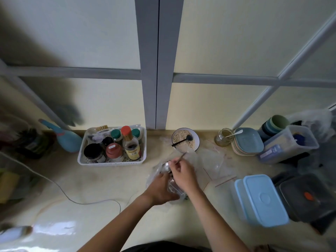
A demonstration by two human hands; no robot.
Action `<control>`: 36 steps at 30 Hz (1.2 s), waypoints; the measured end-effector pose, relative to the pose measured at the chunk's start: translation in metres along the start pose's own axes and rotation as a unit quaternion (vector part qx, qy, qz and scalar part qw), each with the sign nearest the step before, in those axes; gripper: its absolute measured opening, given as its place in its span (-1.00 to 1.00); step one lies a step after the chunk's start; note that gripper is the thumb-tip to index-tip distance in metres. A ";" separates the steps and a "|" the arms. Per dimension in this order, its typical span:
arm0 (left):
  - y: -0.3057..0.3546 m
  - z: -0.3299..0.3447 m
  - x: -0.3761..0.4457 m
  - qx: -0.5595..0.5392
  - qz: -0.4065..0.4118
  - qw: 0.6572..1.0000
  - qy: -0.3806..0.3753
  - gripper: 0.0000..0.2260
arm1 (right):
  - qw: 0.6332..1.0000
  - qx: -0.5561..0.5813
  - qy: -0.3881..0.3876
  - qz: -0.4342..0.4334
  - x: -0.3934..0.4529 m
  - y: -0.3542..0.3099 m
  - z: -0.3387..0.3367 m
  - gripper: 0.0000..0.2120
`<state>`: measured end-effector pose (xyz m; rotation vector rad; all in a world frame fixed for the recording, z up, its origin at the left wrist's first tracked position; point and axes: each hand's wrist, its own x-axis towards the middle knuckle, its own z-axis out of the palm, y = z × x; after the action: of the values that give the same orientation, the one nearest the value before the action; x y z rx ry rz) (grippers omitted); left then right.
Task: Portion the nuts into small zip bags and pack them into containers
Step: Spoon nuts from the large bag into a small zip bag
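Note:
My left hand [161, 188] grips a clear plastic bag [154, 171] with dark contents on the counter. My right hand [183, 174] pinches the handle of a metal spoon [165, 167], whose bowl dips at the bag's mouth. Behind them stands a bowl [197, 140] of pale chopped nuts with a black spoon [182, 140] lying in it. Several empty clear zip bags [214, 160] lie flat to the right. A clear container with a light blue lid [261, 199] sits at the right front.
A white basket [80, 160] of spice jars stands at the left back, a blue spray bottle [67, 137] beside it. A glass jar [222, 138], stacked plates [249, 142], cups and a clear box [289, 144] line the right back. A dark container [307, 197] sits far right. A thin cable [72, 199] crosses the counter.

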<state>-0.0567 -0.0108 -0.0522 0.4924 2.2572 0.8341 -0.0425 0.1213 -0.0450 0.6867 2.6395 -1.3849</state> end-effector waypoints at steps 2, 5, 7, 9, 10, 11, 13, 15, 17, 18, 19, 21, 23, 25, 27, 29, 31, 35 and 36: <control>-0.002 0.002 0.000 -0.001 -0.003 1.000 -0.013 -0.31 | 0.999 -0.017 -0.023 0.017 0.006 0.005 0.011 -0.57; -0.003 -0.002 -0.003 0.002 -0.034 0.999 -0.008 -0.55 | 0.997 -0.030 -0.008 0.074 0.011 0.012 0.012 -0.53; -0.006 -0.005 -0.005 -0.003 -0.059 0.998 0.009 -0.80 | 0.993 -0.028 0.029 0.115 0.012 0.020 0.006 -0.49; -0.007 -0.010 -0.006 -0.035 -0.099 0.993 0.057 -0.81 | 0.989 -0.035 0.065 0.131 0.012 0.033 -0.002 -0.44; -0.008 -0.012 -0.005 -0.042 -0.121 0.987 0.093 -0.77 | 0.987 -0.040 0.075 0.138 0.011 0.038 -0.009 -0.43; -0.008 -0.013 -0.003 -0.042 -0.138 0.982 0.126 -0.75 | 0.985 -0.054 0.082 0.144 0.008 0.040 -0.016 -0.44; -0.002 -0.013 -0.001 -0.029 -0.156 0.975 0.155 -0.75 | 0.981 -0.104 0.086 0.141 0.003 0.043 -0.031 -0.47; 0.006 -0.008 0.001 -0.004 -0.162 0.975 0.153 -0.58 | 0.976 -0.151 0.097 0.124 -0.005 0.043 -0.040 -0.49; 0.020 -0.003 0.000 0.052 -0.175 0.970 0.159 -0.49 | 0.972 -0.182 0.122 0.090 -0.016 0.042 -0.043 -0.53; 0.029 -0.002 -0.002 0.078 -0.172 0.969 0.161 -0.48 | 0.971 -0.189 0.127 0.075 -0.020 0.043 -0.042 -0.56; 0.033 0.001 -0.003 0.108 -0.166 0.967 0.157 -0.47 | 0.971 -0.194 0.119 0.070 -0.024 0.045 -0.041 -0.58; 0.034 0.008 -0.002 0.148 -0.143 0.970 0.133 -0.46 | 0.971 -0.198 0.105 0.081 -0.029 0.053 -0.035 -0.62; 0.029 0.016 0.001 0.146 -0.098 0.980 0.091 -0.49 | 0.968 -0.197 0.129 0.090 -0.034 0.060 -0.031 -0.67; 0.020 0.022 0.005 0.082 -0.063 0.993 0.060 -0.54 | 0.959 -0.203 0.181 0.074 -0.037 0.062 -0.031 -0.72; 0.015 0.024 0.006 -0.003 -0.049 0.997 0.065 -0.55 | 0.953 -0.208 0.215 0.047 -0.037 0.059 -0.037 -0.74; 0.012 0.023 0.008 -0.072 -0.049 0.989 0.117 -0.56 | 0.956 -0.196 0.217 0.030 -0.034 0.056 -0.044 -0.75; 0.009 0.020 0.012 -0.117 -0.020 0.975 0.188 -0.51 | 0.958 -0.182 0.220 0.018 -0.031 0.055 -0.050 -0.76; 0.014 0.007 0.020 -0.045 0.083 0.986 0.135 -0.34 | 0.962 -0.134 0.240 -0.005 -0.029 0.050 -0.051 -0.79; 0.017 0.006 0.021 0.033 0.091 0.992 0.086 -0.32 | 0.963 -0.129 0.238 -0.009 -0.028 0.050 -0.048 -0.79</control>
<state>-0.0648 0.0150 -0.0540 0.6881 2.4315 0.9259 0.0101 0.1738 -0.0471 1.0732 3.1132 -0.9381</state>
